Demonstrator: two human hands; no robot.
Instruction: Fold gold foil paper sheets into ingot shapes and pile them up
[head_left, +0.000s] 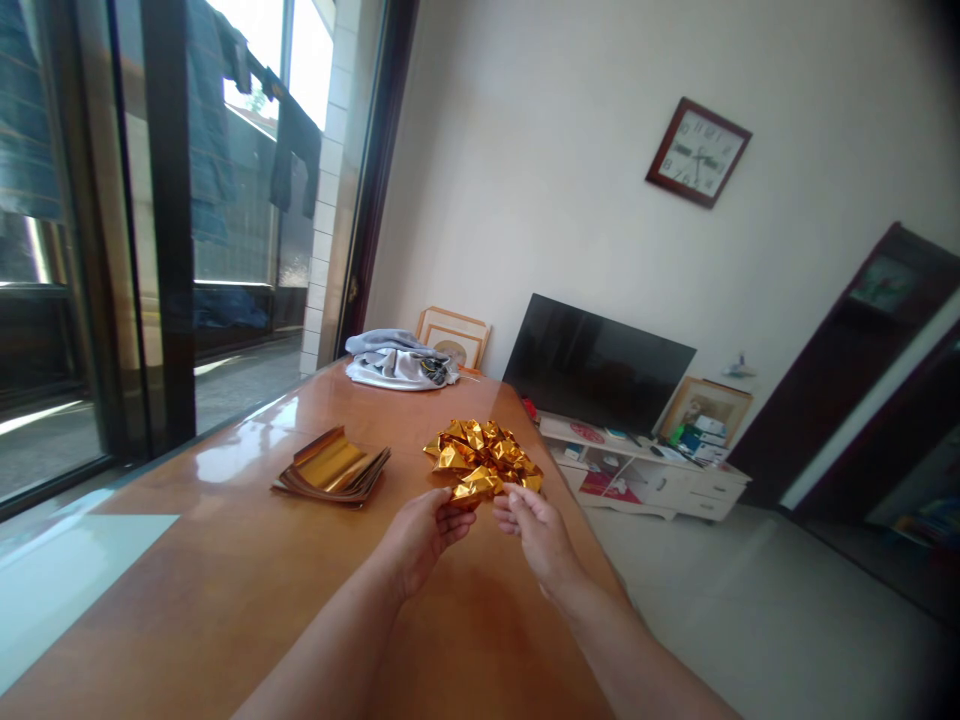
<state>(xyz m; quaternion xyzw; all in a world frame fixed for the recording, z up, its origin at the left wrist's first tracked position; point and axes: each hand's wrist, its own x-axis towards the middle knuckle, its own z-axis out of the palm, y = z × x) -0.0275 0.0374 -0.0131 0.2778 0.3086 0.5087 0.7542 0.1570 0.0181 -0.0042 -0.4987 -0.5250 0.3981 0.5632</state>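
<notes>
Head view: both hands, left hand (420, 535) and right hand (536, 530), pinch one folded gold foil piece (477, 487) above the worktop (225, 560), steadying it; foil-sheet stack (331, 468) lies near.

Two hands, left hand (420, 535) and right hand (534, 530), at one wooden table (225, 580). One heap of folded gold pieces (484, 458), one gold sheet stack (332, 468) left, one bundle of clothes (399, 360) far. One television (596, 362), one wall clock (697, 152), two picture frames.

The crumpled gold foil pieces (484, 458) and the flat stack of gold sheets (332, 468) look like shiny metallic paper, mirror-bright on their facets, lying on a glossy, smooth, varnished wooden table (225, 560), while the bundle of clothing (399, 362) at the far end is soft matt cloth.
</notes>
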